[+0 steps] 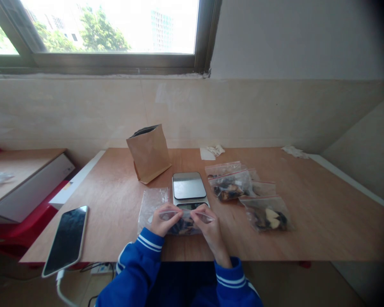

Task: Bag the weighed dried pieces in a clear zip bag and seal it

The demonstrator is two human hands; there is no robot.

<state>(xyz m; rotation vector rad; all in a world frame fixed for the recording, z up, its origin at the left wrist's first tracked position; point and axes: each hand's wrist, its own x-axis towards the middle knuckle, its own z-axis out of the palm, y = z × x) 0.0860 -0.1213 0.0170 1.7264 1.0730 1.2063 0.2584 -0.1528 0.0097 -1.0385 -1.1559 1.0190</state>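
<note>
A clear zip bag (pixel 186 228) with dark pieces inside lies at the table's front, before the scale. My left hand (pixel 165 219) pinches its top edge on the left side, and my right hand (pixel 208 224) pinches the same edge on the right. Between the two hands the bag's mouth shows as a thin strip. Just behind them stands a digital kitchen scale (pixel 188 186) with a bare metal plate, its display partly covered by my fingers. Flat clear plastic bags (pixel 152 202) lie beside my left hand.
A brown paper pouch (pixel 151 154) stands open behind the scale's left. To the right lie several filled zip bags (pixel 231 186), one (pixel 270 215) nearer the front. A phone (pixel 67 239) with a cable overhangs the front left edge. Crumpled tissue (pixel 216 150) is at the back.
</note>
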